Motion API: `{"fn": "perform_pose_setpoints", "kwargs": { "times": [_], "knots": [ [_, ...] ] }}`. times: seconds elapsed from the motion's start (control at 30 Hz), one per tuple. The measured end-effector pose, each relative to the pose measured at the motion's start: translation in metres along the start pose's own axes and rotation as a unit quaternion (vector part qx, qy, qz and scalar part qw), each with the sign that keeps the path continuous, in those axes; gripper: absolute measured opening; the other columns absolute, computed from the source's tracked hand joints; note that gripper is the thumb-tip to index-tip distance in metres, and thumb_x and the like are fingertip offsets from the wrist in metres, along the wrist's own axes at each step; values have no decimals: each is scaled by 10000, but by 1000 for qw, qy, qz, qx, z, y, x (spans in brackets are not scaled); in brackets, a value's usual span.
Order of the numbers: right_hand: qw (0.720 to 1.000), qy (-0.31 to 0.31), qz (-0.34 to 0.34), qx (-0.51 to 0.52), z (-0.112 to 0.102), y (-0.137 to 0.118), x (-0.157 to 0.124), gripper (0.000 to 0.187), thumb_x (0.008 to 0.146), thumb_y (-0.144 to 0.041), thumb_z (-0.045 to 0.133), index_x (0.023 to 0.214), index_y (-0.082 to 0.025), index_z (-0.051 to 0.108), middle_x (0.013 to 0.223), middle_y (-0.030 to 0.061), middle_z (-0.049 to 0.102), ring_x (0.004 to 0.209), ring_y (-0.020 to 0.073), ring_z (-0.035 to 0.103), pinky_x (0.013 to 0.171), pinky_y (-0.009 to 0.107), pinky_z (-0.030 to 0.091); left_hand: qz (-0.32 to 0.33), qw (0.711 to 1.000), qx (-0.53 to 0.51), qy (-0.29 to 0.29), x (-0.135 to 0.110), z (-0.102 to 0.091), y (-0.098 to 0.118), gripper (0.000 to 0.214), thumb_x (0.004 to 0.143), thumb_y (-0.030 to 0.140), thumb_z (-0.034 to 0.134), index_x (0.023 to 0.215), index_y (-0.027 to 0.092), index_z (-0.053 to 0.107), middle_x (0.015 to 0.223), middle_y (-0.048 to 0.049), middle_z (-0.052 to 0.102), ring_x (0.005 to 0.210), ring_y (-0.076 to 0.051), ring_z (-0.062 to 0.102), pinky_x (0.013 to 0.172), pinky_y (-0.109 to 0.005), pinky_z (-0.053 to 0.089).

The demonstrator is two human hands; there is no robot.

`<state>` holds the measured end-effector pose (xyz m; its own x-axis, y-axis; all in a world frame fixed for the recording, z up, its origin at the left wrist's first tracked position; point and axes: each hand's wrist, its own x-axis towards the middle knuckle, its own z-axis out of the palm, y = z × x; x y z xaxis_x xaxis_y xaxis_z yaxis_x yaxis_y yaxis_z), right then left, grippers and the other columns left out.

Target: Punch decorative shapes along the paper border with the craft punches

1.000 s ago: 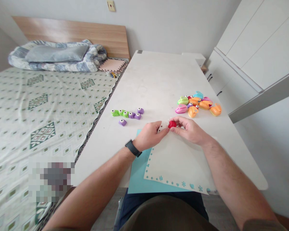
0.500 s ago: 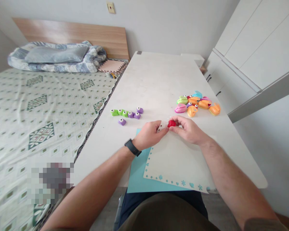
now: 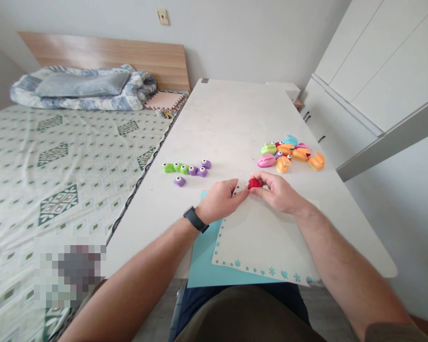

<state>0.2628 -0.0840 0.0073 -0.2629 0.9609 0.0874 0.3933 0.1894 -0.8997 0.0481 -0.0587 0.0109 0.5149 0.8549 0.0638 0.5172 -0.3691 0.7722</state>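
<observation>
My right hand (image 3: 276, 192) pinches a small red paper punch (image 3: 254, 184) at the far edge of a cream sheet of paper (image 3: 264, 237). My left hand (image 3: 223, 199), with a black watch on its wrist, grips the same far edge of the sheet just left of the punch, fingers closed on the paper. The sheet has small cut-out shapes along its left and near borders and lies on a light blue sheet (image 3: 203, 256) on the white table (image 3: 231, 118).
A row of small green and purple punches (image 3: 187, 168) lies left of my hands. A heap of larger punches in orange, pink, green and blue (image 3: 290, 154) lies at the right. A bed (image 3: 57, 152) runs along the table's left side; white cabinets (image 3: 360, 85) stand at the right.
Both hands stay at the far edge of the sheet with the red punch. Only the camera has shifted slightly.
</observation>
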Motion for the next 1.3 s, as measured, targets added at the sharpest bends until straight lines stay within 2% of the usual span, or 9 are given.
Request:
{"fn": "perform_pose_setpoints", "kwargs": {
  "times": [0.27,0.43,0.6,0.73,0.9,1.3],
  "knots": [
    [1000,5,4,3,0,-2,0,190,897,-345,689,1040,-224,654,960,35,687,888,209,622,854,359,508,-13,1000,-10,8,0,-5,7,425,944,515,547,691,201,413,606,47,382,560,-108,358,519,-284,237],
    [1000,10,12,-2,0,-5,0,203,888,-362,700,1034,-229,652,949,32,690,894,212,627,838,353,513,-18,998,-48,-25,-2,-12,12,443,975,574,479,751,192,489,656,28,460,608,-125,431,544,-277,289],
    [1000,11,1,1,3,-5,0,181,892,-345,679,1027,-228,651,970,35,707,912,215,644,836,351,518,-22,1000,-9,-11,-3,-4,7,575,793,750,660,827,179,604,677,11,560,588,-127,462,521,-269,271],
    [1000,7,-10,-14,5,-6,-1,159,883,-268,649,1035,-223,658,987,36,714,915,211,646,852,355,517,-20,1000,-9,-9,-2,2,2,558,835,735,627,939,191,689,746,-12,649,633,-141,533,549,-266,316],
    [1000,9,-6,-25,5,-9,-2,180,873,-230,631,1050,-222,661,995,34,726,922,212,656,876,362,513,-15,1000,-6,8,-2,3,1,564,843,722,631,1087,224,729,800,-22,683,683,-159,568,584,-268,350],
    [999,6,-17,-42,6,-12,-3,161,869,-194,619,1026,-213,649,969,32,723,903,199,650,867,341,506,-11,1000,3,13,-1,3,1,541,846,692,652,1105,226,739,804,-15,693,653,-149,543,590,-272,352]
  ]
}}
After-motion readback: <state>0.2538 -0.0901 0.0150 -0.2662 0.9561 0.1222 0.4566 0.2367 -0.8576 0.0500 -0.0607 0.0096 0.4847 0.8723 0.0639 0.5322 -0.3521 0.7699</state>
